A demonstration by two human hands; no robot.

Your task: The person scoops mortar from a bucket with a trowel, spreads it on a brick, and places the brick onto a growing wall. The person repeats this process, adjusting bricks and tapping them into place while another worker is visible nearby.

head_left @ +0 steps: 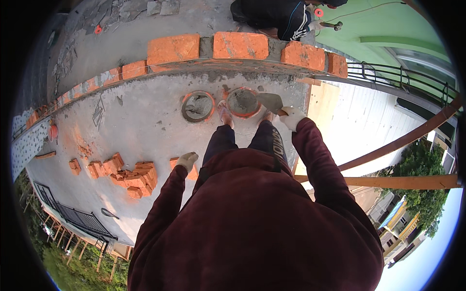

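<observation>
My right hand (292, 118), in a pale work glove, is closed round the handle of a trowel (271, 102). The trowel's flat blade points left, beside a round orange-rimmed tub of mortar (243, 102) at my feet. A second tub (197, 106) stands to its left with grey mortar inside. My left hand (187, 160), also gloved, hangs by my side with nothing visible in it, its fingers loosely bent. On the floor beyond it lies an orange brick (193, 172), partly hidden by the hand. Ahead runs a low brick wall (240, 46) with mortar in the joints.
A string line (228, 59) runs along the wall. Behind the wall a co-worker (276, 17) bends over with a hammer (334, 25). Loose bricks (138, 179) are heaped at the left. Wooden beams (407, 182) and a white corrugated roof (371, 119) lie right.
</observation>
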